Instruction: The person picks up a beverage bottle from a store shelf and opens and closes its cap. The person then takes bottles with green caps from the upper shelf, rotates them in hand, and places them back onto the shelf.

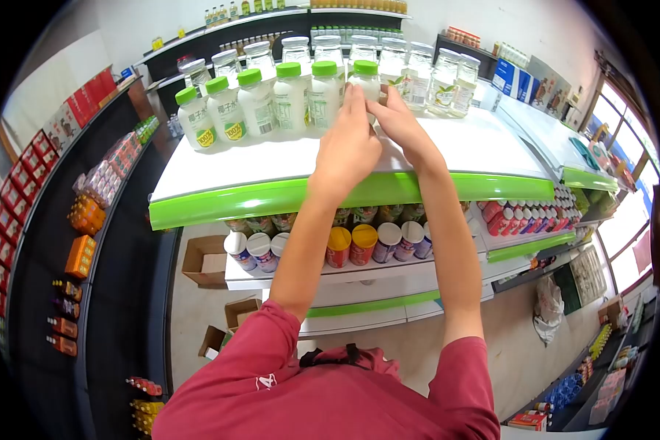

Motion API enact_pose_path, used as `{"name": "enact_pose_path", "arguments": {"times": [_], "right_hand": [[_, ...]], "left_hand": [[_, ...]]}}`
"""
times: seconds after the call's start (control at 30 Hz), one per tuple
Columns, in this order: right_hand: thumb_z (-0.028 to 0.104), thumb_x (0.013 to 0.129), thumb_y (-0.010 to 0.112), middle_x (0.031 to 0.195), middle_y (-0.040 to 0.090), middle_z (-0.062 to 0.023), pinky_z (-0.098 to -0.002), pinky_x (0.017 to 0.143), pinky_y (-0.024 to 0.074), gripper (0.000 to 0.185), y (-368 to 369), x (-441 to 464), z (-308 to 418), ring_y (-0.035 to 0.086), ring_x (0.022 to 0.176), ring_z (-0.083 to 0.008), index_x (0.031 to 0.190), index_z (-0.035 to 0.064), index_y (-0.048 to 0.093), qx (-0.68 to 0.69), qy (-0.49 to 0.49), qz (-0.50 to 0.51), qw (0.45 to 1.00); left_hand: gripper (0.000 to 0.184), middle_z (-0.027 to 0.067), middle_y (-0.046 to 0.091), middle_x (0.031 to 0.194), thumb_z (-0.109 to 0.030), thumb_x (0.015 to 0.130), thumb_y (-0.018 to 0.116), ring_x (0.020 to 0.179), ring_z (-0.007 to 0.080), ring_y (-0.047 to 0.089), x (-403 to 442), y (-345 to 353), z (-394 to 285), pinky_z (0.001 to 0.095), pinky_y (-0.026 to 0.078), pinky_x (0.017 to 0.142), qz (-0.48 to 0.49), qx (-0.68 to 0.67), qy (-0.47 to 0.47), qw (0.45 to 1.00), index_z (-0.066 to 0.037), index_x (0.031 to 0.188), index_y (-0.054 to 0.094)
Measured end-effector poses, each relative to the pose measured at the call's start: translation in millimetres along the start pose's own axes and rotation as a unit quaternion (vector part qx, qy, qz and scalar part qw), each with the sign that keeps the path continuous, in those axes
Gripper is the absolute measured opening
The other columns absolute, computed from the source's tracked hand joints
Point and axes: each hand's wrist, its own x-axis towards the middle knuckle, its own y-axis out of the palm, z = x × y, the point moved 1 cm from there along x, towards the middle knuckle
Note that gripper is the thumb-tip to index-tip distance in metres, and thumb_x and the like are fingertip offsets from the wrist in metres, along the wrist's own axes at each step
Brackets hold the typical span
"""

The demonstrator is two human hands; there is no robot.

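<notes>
Both hands are at the top shelf, one on each side of a white coconut water bottle (366, 86) with a green cap. My left hand (350, 143) presses its outstretched fingers along the bottle's left side. From the right, my right hand (405, 126) has its fingers against the same bottle, whose lower part is hidden behind the hands. To the left stands a row of several matching bottles, the closest being a green-capped bottle (323, 95). Behind this row are clear glass jars (295, 53) with pale lids.
The white shelf (264, 165) has a green front strip (235, 202). Cans with coloured lids (363, 243) line the level below. Cardboard boxes (204, 260) sit on the floor at left. Dark stocked shelving (117, 242) runs along the left, and small bottles (517, 220) fill shelves at right.
</notes>
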Motion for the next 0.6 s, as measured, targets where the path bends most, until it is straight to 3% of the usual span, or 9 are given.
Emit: {"name": "enact_pose_path", "arguments": {"times": [0.1,0.23,0.3,0.53,0.6], "right_hand": [[0.024,0.093,0.069,0.133,0.06,-0.0222,-0.0335,0.099,0.0478,0.07,-3,2,-8,0.06,0.121,-0.0248,0.144,-0.011,0.037,0.025,0.007,-0.033,0.999],[0.028,0.089,0.076,0.118,0.068,-0.0202,-0.0323,0.089,0.0527,0.067,-11,5,-20,0.066,0.108,-0.023,0.134,-0.0133,0.048,0.033,-0.037,-0.015,0.999],[0.031,0.088,0.078,0.116,0.069,-0.0212,-0.0336,0.087,0.0535,0.065,-9,7,-26,0.067,0.104,-0.0235,0.127,-0.0135,0.052,-0.009,-0.051,-0.073,0.996],[0.031,0.086,0.08,0.116,0.069,-0.0235,-0.0352,0.085,0.0536,0.059,-8,7,-29,0.068,0.104,-0.0264,0.119,-0.0116,0.056,-0.028,-0.059,-0.102,0.993],[0.027,0.088,0.078,0.116,0.069,-0.0224,-0.0353,0.086,0.0532,0.054,-7,-2,-14,0.068,0.104,-0.0263,0.122,-0.009,0.055,-0.055,-0.136,-0.097,0.984]], "left_hand": [[0.063,0.0293,0.041,0.156,-0.002,0.091,0.048,0.135,0.0443,0.051,3,-2,3,0.047,0.045,0.11,-0.001,-0.034,0.021,0.999,0.007,0.152,0.036],[0.051,0.0323,0.055,0.141,0.001,0.093,0.047,0.128,0.0459,0.056,1,-17,-13,0.0468,0.045,0.108,0.005,-0.145,-0.035,0.989,0.009,0.143,0.048],[0.047,0.0334,0.061,0.132,0.001,0.093,0.047,0.124,0.0464,0.059,0,-26,-22,0.0471,0.045,0.107,0.021,-0.172,-0.096,0.98,0.01,0.139,0.051],[0.045,0.0351,0.062,0.128,-0.013,0.102,0.046,0.12,0.0481,0.061,2,-14,-14,0.048,0.047,0.102,-0.066,-0.182,-0.017,0.981,0.01,0.14,0.05],[0.049,0.0348,0.063,0.125,-0.02,0.105,0.045,0.117,0.0475,0.062,3,-13,-13,0.046,0.047,0.102,-0.09,-0.171,0.006,0.981,0.009,0.144,0.046]]}}
